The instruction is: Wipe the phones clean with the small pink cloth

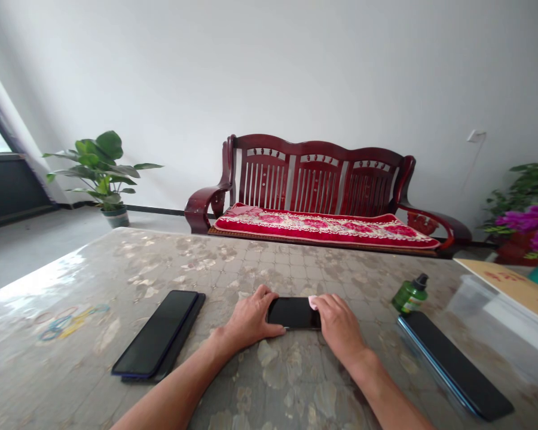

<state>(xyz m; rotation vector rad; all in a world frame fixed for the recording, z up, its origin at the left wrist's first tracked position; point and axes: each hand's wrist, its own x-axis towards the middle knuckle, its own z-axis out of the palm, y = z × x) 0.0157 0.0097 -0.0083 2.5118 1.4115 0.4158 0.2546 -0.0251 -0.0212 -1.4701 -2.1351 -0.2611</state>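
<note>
A black phone [293,313] lies sideways on the patterned tablecloth [278,382], its dark screen facing up. My left hand [253,316] grips the phone's left end, fingers along the far edge and thumb at the near edge. At the right end, my right hand [338,322] pinches a small pale pink cloth [312,303] against the screen's upper right corner. The fingertips under the cloth are partly hidden.
Stacked phones [156,334] lie at left, beside coloured rubber bands [67,322]. At right are a green bottle [411,294], more stacked phones [457,364] and a clear plastic box [497,334]. Behind the table stands a red wooden bench [318,179].
</note>
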